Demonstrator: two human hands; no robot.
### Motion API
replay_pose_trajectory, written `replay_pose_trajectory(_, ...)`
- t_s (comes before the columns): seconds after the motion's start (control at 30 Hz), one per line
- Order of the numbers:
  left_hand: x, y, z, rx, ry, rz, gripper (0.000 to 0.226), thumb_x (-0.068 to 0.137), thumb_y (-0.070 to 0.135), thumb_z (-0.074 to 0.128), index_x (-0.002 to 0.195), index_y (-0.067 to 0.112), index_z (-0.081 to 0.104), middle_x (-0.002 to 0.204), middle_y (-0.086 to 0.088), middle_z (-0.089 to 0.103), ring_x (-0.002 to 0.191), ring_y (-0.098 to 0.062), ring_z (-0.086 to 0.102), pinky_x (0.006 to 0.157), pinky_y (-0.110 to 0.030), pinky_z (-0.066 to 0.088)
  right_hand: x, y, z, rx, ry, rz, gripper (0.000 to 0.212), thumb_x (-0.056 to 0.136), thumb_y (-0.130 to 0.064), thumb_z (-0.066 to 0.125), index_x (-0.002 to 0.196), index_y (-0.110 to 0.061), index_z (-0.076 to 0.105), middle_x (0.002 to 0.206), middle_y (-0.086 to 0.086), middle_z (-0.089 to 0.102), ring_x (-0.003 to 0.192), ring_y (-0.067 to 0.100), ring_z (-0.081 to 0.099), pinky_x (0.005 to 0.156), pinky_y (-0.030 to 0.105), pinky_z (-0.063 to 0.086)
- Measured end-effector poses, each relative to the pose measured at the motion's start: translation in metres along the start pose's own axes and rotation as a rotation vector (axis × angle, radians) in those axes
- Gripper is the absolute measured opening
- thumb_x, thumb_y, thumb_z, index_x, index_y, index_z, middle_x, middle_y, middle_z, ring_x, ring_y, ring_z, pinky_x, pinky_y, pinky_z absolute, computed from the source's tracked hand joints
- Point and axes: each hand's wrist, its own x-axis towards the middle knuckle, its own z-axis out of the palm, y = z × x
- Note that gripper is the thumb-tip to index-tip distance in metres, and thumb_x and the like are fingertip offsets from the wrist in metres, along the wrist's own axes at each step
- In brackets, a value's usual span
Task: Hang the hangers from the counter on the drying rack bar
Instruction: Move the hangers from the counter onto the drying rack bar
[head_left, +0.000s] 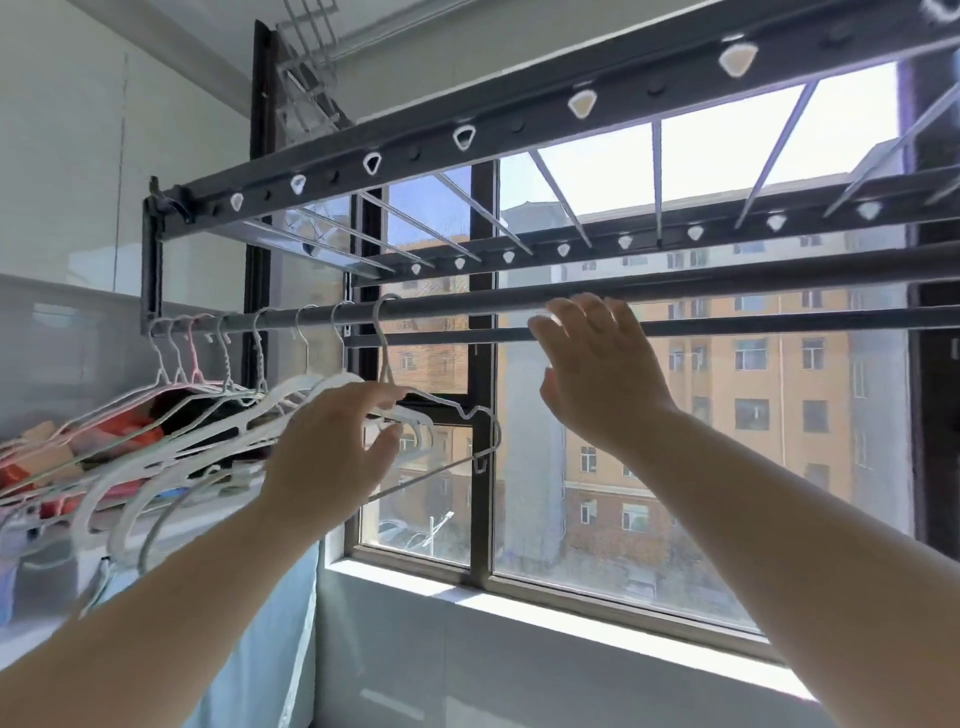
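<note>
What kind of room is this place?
Probably a laundry corner or enclosed balcony in a flat: a drying rack hangs overhead, hangers hook on its bar, and a big window looks onto apartment blocks.

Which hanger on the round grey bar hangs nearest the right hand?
The thin grey wire hanger, last on the right; the others hang further left.
</note>
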Motion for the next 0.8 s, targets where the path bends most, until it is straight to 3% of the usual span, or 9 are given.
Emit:
replay_pose_trajectory(0.17,-0.018,0.055,0.008,-0.156,-0.050,0.025,0.023,0.088,0.018,0.052,0.110,0.019,0.060,0.097,0.010,0.059,0.100,-0.012,0.051,0.092,-0.027,0.035,-0.038,0.029,-0.026,0.037,-0.082,-0.008,0.040,0.054,-0.007,0.078,0.092,-0.001,0.066,0.091,0.016,0.069,0.084,0.034,0.065,0.077,0.042,0.053)
replay_pose_trajectory(0.27,-0.032,0.102,0.020,-0.279,-0.151,0.039,0.020,0.089,0.019,0.052,0.106,0.021,0.061,0.092,0.011,0.058,0.093,-0.008,0.052,0.086,-0.022,0.034,-0.079,0.064,-0.055,-0.047,-0.325,-0.010,0.039,0.088,-0.016,0.050,0.126,-0.008,0.045,0.126,0.010,0.053,0.116,0.027,0.048,0.102,0.038,0.033)
replay_pose_trajectory(0.33,-0.045,0.141,0.036,-0.366,-0.235,0.062,0.018,0.088,0.018,0.053,0.103,0.022,0.062,0.091,0.010,0.061,0.091,-0.007,0.055,0.086,-0.020,0.036,-0.115,0.095,-0.079,-0.089,-0.445,-0.007,0.038,0.095,-0.021,0.038,0.132,-0.012,0.036,0.134,0.006,0.045,0.124,0.023,0.041,0.106,0.035,0.026)
replay_pose_trajectory(0.43,-0.074,0.215,0.067,-0.504,-0.357,0.127,0.017,0.088,0.016,0.052,0.101,0.022,0.063,0.089,0.012,0.060,0.090,-0.006,0.056,0.090,-0.019,0.038,-0.176,0.148,-0.125,-0.122,-0.597,0.044,0.037,0.097,-0.023,0.035,0.133,-0.014,0.037,0.133,0.003,0.048,0.122,0.021,0.043,0.105,0.033,0.030)
replay_pose_trajectory(0.6,-0.127,0.356,0.105,-0.685,-0.437,0.214,0.020,0.089,0.018,0.051,0.103,0.025,0.064,0.091,0.014,0.057,0.091,-0.003,0.047,0.083,-0.017,0.031,-0.280,0.240,-0.217,-0.228,-0.820,0.223,0.033,0.096,-0.020,0.035,0.127,-0.014,0.045,0.125,0.003,0.055,0.114,0.022,0.050,0.095,0.032,0.039)
replay_pose_trajectory(0.8,-0.193,0.514,0.131,-0.864,-0.620,0.320,0.019,0.088,0.019,0.051,0.097,0.026,0.067,0.100,0.007,0.067,0.097,-0.013,0.059,0.081,-0.021,0.040,-0.386,0.324,-0.329,-0.398,-1.003,0.472,0.031,0.094,-0.017,0.034,0.120,-0.013,0.052,0.123,0.005,0.057,0.114,0.024,0.051,0.092,0.030,0.038)
